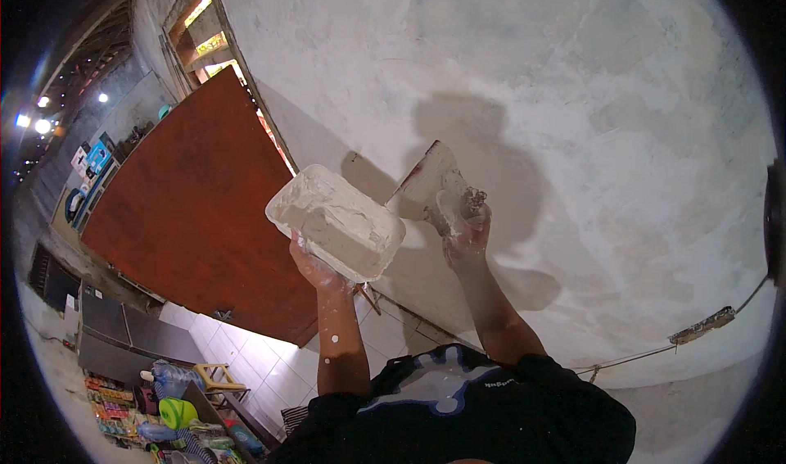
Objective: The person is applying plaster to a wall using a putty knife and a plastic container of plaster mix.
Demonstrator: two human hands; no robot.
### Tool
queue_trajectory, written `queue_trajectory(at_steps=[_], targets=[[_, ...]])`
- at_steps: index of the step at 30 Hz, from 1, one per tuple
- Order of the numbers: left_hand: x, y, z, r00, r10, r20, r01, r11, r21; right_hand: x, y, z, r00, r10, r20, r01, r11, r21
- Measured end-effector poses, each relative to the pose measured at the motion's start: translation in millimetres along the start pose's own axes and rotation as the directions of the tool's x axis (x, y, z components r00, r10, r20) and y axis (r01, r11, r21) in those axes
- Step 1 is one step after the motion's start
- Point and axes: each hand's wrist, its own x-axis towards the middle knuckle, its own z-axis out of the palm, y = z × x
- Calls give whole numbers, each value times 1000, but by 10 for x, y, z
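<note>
My left hand (313, 267), spattered with white, grips a pale rectangular tub (398, 239) from its near side and underneath. Wet off-white putty (354, 233) lies inside the tub and is smeared over its walls. To the right of the tub, my right hand (465, 236) is closed around a broad putty knife (434, 173). The knife's wide blade points up and left and is coated in putty; one lower corner comes close to the tub's right end. Whether they touch, I cannot tell. Putty also covers the right-hand fingers and the handle area.
A plastered wall (344, 54) with grey patches stands ahead and to the right. A reddish-brown door (188, 210) hangs open at left beside a window frame (201, 34). Below are white floor tiles (274, 374), a yellow stool (219, 377) and piled household goods. A cord with a block (702, 326) crosses lower right.
</note>
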Motion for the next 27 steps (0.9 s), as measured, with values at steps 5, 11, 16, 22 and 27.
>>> queue_trajectory(at_steps=[5,11,16,22,27], targets=[[27,-12,-47,1000,5,31,-5,1000,-2,-53,68,-50,999,-20,26,24,982,-187],[10,-12,-34,1000,-18,0,18,1000,22,-143,179,-191,887,-274,371,444,284,-850],[5,-2,-24,999,-18,51,17,1000,16,-171,281,-83,586,-511,629,688,-97,-719],[20,-16,-43,997,10,77,-9,1000,-15,-245,271,-34,735,-396,551,678,462,-572],[17,-32,-46,999,10,52,-10,1000,-7,-302,289,-33,734,-425,530,669,317,-672]])
